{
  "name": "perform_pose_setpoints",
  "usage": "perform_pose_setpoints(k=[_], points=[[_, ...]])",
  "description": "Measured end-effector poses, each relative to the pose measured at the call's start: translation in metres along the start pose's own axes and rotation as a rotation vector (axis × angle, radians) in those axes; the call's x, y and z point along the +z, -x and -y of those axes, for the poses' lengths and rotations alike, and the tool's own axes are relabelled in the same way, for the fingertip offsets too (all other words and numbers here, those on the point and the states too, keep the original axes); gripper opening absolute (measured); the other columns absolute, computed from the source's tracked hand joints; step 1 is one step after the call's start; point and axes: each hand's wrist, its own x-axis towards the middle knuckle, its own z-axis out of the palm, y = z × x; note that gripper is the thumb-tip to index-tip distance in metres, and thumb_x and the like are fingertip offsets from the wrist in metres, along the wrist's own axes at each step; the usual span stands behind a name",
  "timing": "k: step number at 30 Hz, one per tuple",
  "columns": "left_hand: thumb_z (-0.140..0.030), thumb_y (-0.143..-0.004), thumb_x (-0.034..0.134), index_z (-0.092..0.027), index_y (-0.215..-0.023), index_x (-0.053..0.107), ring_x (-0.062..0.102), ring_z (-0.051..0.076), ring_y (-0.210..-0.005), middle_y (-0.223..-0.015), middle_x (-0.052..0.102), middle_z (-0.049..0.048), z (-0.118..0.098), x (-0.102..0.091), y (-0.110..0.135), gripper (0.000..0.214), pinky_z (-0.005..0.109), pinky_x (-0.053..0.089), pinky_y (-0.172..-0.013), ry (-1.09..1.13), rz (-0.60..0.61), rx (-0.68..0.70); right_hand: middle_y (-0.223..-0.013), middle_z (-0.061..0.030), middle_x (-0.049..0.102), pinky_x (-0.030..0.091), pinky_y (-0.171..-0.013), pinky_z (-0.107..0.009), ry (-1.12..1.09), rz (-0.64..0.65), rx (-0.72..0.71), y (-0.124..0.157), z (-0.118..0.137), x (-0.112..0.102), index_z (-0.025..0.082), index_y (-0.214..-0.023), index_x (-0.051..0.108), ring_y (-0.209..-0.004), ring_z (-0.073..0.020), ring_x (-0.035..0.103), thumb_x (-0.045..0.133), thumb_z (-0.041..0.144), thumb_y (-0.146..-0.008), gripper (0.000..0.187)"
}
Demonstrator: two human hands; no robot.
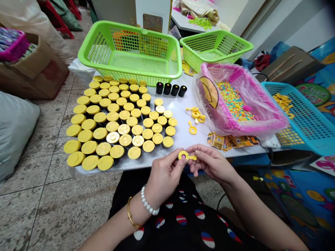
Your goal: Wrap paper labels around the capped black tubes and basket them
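Note:
Near the table's front edge, my left hand (164, 174) pinches a small yellow plastic ring piece with a short handle (187, 156). A pink spot with a dark surround shows in the ring's centre. Thumb and fingers of my right hand (213, 162) close on the handle end. To the left stand many black cylinders topped with round yellow caps (112, 126), packed in rows. Just beyond my hands lie several loose yellow ring pieces (193, 129). Several small black cylinders (167, 89) stand upright in a row by the green basket.
Two green baskets (131, 71) (195, 57) stand at the back. A pink basket (261, 130) lined with clear plastic holds small coloured candies (232, 101). Right of it, a blue basket (314, 129) contains yellow pieces. Printed cards (226, 141) lie in front. Boxes and bags flank the table.

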Motion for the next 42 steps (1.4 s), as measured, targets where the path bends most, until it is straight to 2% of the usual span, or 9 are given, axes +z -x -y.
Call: perform_pose_setpoints(k=[9,12,15,19,24,29,33,38,42], points=[[-0.027,-0.099,0.050,-0.019,-0.116,0.066,0.059,0.010,-0.050,-0.070,0.068,-0.0006,0.009,-0.002,0.002,0.025,0.020,0.048,-0.053,-0.065,0.019,0.083,-0.093,-0.0082,0.074,0.063,-0.066,-0.030,0.107,0.283,0.059,-0.010,0.016,-0.025,0.015,-0.128,0.062,-0.078,-0.0198,0.075,0.073,0.039,-0.084,0.051],[-0.027,-0.099,0.050,-0.018,-0.118,0.065,0.062,0.012,-0.055,-0.075,0.070,0.0017,0.010,-0.002,0.001,0.026,0.022,0.050,-0.056,-0.108,0.006,0.124,-0.084,-0.0053,0.074,0.061,-0.057,-0.026,0.135,0.325,0.076,-0.017,0.021,-0.022,0.014,-0.125,0.060,-0.069,-0.0186,0.075,0.076,0.037,-0.080,0.053],[-0.027,-0.098,0.052,-0.018,-0.118,0.064,0.066,0.014,-0.064,-0.086,0.074,0.0050,0.010,-0.002,-0.003,0.025,0.023,0.053,-0.061,-0.150,-0.002,0.191,-0.061,0.0057,0.066,0.046,-0.035,-0.016,0.229,0.232,0.139,-0.025,0.026,-0.007,0.018,-0.111,0.054,-0.038,-0.0104,0.060,0.075,0.042,-0.080,0.044],[-0.020,-0.094,0.056,-0.018,-0.112,0.064,0.071,0.018,-0.077,-0.090,0.075,0.0059,0.011,-0.001,-0.004,0.020,0.026,0.056,-0.071,-0.193,0.028,0.214,-0.048,0.0132,0.055,0.030,-0.027,-0.010,0.423,0.134,0.147,-0.025,0.027,0.016,0.023,-0.096,0.044,-0.028,-0.0052,0.043,0.068,0.048,-0.084,0.037],[-0.020,-0.088,0.062,-0.015,-0.134,0.051,0.068,0.016,-0.060,-0.074,0.072,0.0019,0.011,0.002,0.002,0.047,0.025,0.056,-0.059,-0.054,-0.029,0.090,-0.053,0.0105,0.060,0.048,-0.038,-0.018,0.351,0.011,0.035,-0.014,0.011,0.029,0.023,-0.102,0.043,-0.038,-0.0105,0.058,0.062,0.055,-0.086,0.041],[-0.035,-0.094,0.055,-0.015,-0.115,0.061,0.064,0.013,-0.052,-0.068,0.069,0.0012,0.002,0.000,0.001,0.029,0.022,0.052,-0.046,0.137,-0.041,-0.044,-0.055,0.0084,0.060,0.053,-0.045,-0.022,0.316,-0.021,-0.079,-0.020,0.005,0.032,0.020,-0.100,0.050,-0.044,-0.0116,0.062,0.064,0.054,-0.084,0.041],[-0.043,-0.096,0.052,-0.016,-0.102,0.064,0.057,0.011,-0.044,-0.061,0.063,-0.0014,-0.001,0.000,-0.003,0.030,0.019,0.046,-0.039,0.171,-0.071,-0.105,-0.054,0.0096,0.057,0.048,-0.042,-0.018,0.399,-0.041,-0.128,-0.022,0.010,0.032,0.020,-0.098,0.054,-0.041,-0.0079,0.056,0.060,0.049,-0.089,0.031],[-0.041,-0.097,0.050,-0.017,-0.110,0.065,0.056,0.011,-0.042,-0.058,0.061,-0.0022,0.005,0.004,0.002,0.031,0.018,0.044,-0.039,0.076,-0.116,-0.032,-0.048,0.0108,0.054,0.047,-0.038,-0.019,0.420,-0.071,-0.144,-0.023,0.006,0.036,0.021,-0.095,0.054,-0.037,-0.0102,0.055,0.060,0.049,-0.087,0.030],[-0.032,-0.095,0.054,-0.018,-0.126,0.052,0.066,0.014,-0.054,-0.070,0.069,0.0005,0.018,0.008,0.011,0.035,0.022,0.054,-0.049,0.099,-0.169,0.047,-0.051,0.0099,0.056,0.051,-0.042,-0.023,0.386,-0.162,-0.219,-0.033,0.000,0.043,0.019,-0.094,0.056,-0.038,-0.0104,0.055,0.064,0.051,-0.084,0.034]])
